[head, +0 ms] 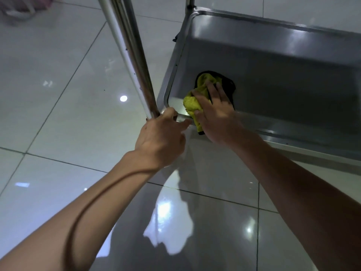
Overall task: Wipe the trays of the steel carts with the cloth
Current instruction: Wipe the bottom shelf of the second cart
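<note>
A low steel tray (283,61) of the cart fills the upper right. A yellow cloth with a dark edge (203,87) lies in the tray's near left corner and hangs over the front rim. My right hand (214,112) lies on the cloth with its fingers spread flat, pressing it against the tray. My left hand (164,137) grips the tray's front corner at the foot of the cart's steel post (129,49), thumb over the rim.
Glossy pale floor tiles (58,94) surround the cart. The steel post slants up and left from the tray's corner. A pinkish object (21,6) lies blurred on the floor at the far left.
</note>
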A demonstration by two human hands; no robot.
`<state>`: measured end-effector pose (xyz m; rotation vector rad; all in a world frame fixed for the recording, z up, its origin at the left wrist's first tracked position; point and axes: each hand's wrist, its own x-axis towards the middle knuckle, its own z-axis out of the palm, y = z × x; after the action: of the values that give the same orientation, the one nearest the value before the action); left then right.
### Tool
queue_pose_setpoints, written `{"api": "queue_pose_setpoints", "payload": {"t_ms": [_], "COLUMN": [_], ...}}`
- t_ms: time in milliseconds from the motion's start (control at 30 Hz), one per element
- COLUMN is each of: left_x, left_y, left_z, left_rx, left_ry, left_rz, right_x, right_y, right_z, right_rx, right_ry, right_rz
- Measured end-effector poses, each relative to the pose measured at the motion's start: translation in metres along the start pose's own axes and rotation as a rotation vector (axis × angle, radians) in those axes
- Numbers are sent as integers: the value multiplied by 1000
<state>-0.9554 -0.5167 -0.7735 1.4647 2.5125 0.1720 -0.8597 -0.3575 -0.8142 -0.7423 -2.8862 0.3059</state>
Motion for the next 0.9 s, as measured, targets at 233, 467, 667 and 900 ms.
{"api": "queue_pose_setpoints", "payload": {"t_ms": [233,467,667,900], "left_x": [1,-5,13,50], "left_y": [-1,-6,39,132], "left_z": [-5,1,0,22], "left_rx": [91,135,212,262], "left_ry": [46,71,115,96], "left_rz": [-85,-13,30,254], "right_x": [46,24,-26,-95], "right_y": [-33,-20,39,129], "right_z": [11,1,-20,-52], "right_rx": [-28,11,-109,12], "right_ry": [-155,-124,-85,3], "right_rz": [-133,-54,55,229]}}
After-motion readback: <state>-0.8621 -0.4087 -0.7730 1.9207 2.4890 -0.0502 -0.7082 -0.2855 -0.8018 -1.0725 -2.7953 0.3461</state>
